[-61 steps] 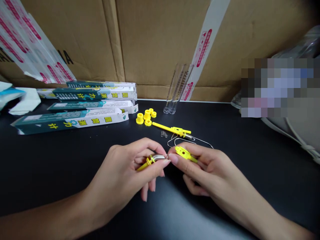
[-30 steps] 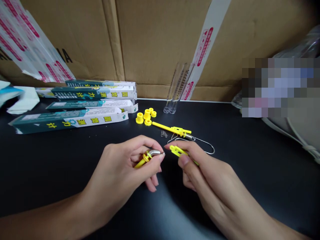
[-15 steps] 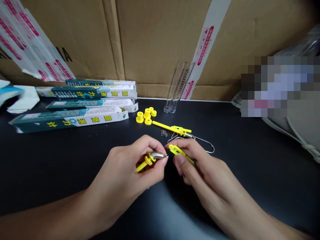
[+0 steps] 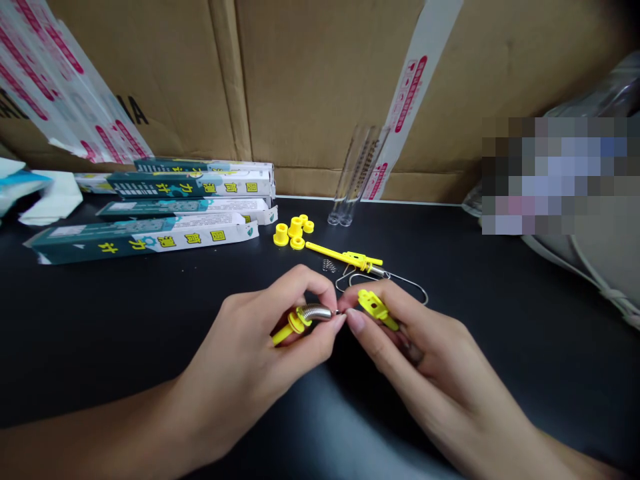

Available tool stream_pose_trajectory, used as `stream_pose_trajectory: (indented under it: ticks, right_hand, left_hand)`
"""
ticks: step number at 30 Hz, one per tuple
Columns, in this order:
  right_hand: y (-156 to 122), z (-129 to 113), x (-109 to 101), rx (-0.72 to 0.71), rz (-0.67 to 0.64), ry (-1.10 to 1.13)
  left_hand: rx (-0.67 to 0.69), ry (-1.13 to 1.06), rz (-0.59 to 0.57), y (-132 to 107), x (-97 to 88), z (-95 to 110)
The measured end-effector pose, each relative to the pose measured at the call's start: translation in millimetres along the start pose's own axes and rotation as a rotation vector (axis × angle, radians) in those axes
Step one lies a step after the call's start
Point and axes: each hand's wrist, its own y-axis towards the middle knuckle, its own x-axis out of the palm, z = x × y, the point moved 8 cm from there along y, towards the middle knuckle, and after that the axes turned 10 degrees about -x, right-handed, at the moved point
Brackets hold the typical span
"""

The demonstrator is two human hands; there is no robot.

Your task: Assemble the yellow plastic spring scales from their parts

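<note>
My left hand (image 4: 250,353) is closed round a yellow plastic rod (image 4: 283,333) with a collar. From the rod's collar a bent metal spring (image 4: 317,312) reaches to my left thumb and index fingertips, which pinch its end. My right hand (image 4: 435,360) keeps a yellow plastic piece with a slotted head (image 4: 374,307) tucked against its fingers. The right thumb and index fingertips meet at the spring's tip, beside the left ones. Whatever small part lies between those tips is mostly hidden.
Beyond my hands lie a yellow rod assembly (image 4: 330,254), metal wire hooks (image 4: 413,287), small metal bits (image 4: 329,266) and several yellow caps (image 4: 281,235). Two clear tubes (image 4: 345,190) stand near the cardboard (image 4: 320,80). Printed boxes (image 4: 150,237) lie at left, a bag (image 4: 595,267) at right.
My right hand's fingertips have come left to the spring's end and pinch there. The yellow piece in that hand has shifted right and turned, leaving the thumb tip.
</note>
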Motion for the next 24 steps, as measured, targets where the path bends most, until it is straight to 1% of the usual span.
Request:
stream_pose_trajectory:
  ticks: [6, 11, 14, 19, 24]
  right_hand:
    - [1, 0, -1, 0.021, 0.019, 0.046]
    - [4, -3, -4, -0.011, 0.041, 0.029]
    - [4, -1, -4, 0.002, 0.029, 0.043]
    - [4, 4, -2, 0.058, -0.007, 0.185]
    - [6, 12, 1, 0.144, -0.023, 0.323]
  left_hand:
    - [-0.038, -0.028, 0.023, 2, -0.3, -4]
    - [-0.044, -0.027, 0.024, 2, -0.9, -3]
    - [-0.05, -0.04, 0.009, 2, -0.3, -4]
    - [-0.075, -0.13, -0.046, 3, 2.3, -8]
    - [-0.111, -0.186, -0.043, 3, 0.7, -11]
